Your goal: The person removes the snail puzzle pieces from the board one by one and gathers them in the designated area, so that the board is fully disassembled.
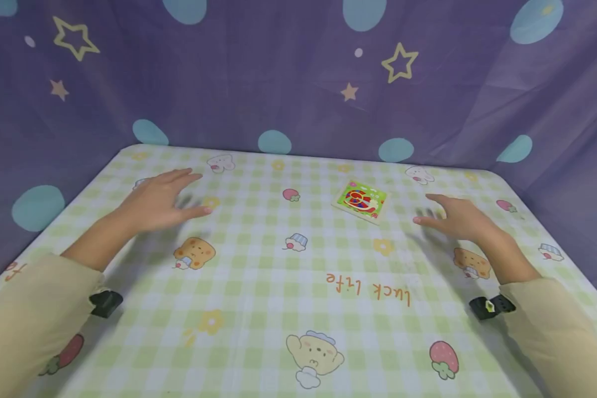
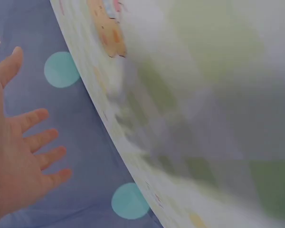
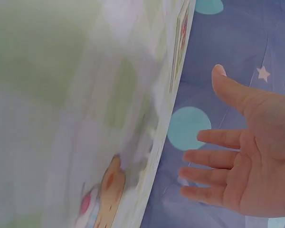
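A small square board puzzle (image 1: 361, 201) with a colourful snail picture on green lies flat toward the back right of the table. My right hand (image 1: 455, 217) hovers to the right of it, fingers extended and the thumb apart, touching nothing. On the left side, my left hand (image 1: 156, 202) is held above the cloth with its fingers spread and nothing in it. The left wrist view shows the left palm (image 2: 19, 161) bare, and in the right wrist view the right palm (image 3: 261, 166) is bare too. The puzzle's edge (image 3: 180, 45) appears at the top of that view.
A green-and-white checked tablecloth (image 1: 249, 287) printed with cartoon bears, strawberries and cupcakes covers the table. Behind it and along the sides hangs a purple curtain (image 1: 258, 72) with stars and teal dots. Dark bands (image 1: 106, 303) sit at both sleeve cuffs.
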A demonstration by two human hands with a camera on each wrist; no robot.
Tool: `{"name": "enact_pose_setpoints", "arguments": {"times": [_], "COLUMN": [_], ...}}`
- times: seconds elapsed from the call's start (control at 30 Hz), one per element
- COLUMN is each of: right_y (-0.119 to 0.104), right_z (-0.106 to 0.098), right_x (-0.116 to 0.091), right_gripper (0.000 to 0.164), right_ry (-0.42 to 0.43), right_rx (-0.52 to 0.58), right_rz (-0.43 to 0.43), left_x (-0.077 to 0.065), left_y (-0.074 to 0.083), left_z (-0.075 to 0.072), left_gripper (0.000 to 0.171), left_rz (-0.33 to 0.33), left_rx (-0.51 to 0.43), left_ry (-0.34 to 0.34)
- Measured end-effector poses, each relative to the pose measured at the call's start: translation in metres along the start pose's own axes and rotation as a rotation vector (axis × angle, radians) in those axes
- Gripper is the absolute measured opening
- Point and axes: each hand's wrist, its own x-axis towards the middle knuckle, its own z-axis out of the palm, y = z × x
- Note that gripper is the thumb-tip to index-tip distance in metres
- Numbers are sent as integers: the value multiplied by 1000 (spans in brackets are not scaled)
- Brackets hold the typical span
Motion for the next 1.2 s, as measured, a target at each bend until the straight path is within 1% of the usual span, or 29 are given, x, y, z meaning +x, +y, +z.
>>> {"name": "enact_pose_setpoints", "arguments": {"times": [0.1, 0.27, 0.37, 0.47, 0.67, 0.8, 0.93, 1.03, 1.1, 1.2], "right_y": [-6, -16, -22, -27, -37, -43, -48, -50, -52, -55], "right_z": [1, 1, 0, 1, 5, 7, 9, 9, 9, 11], "right_x": [6, 16, 22, 29, 42, 49, 56, 59, 61, 63], "right_gripper": [87, 78, 73, 70, 64, 60, 60, 63, 66, 69], "right_ry": [7, 24, 36, 36, 50, 70, 78, 54, 31, 21], "right_rx": [-2, 12, 22, 31, 25, -7, -32, -44, -52, -66], "right_rz": [-20, -73, -109, -138, -196, -236, -246, -225, -208, -211], "left_x": [7, 24, 39, 55, 88, 113, 138, 156, 166, 179], "left_y": [6, 15, 22, 31, 50, 71, 97, 118, 133, 155], "left_z": [-1, -1, 2, 6, 16, 23, 33, 43, 51, 59], "left_gripper": [84, 80, 75, 71, 68, 67, 68, 68, 67, 66], "left_rz": [25, 77, 114, 150, 191, 233, 266, 289, 310, 356], "left_rx": [-20, -104, -170, -217, -247, -287, -308, -282, -251, -188], "left_ry": [-4, -22, -31, -35, -65, -91, -143, -191, -222, -253]}}
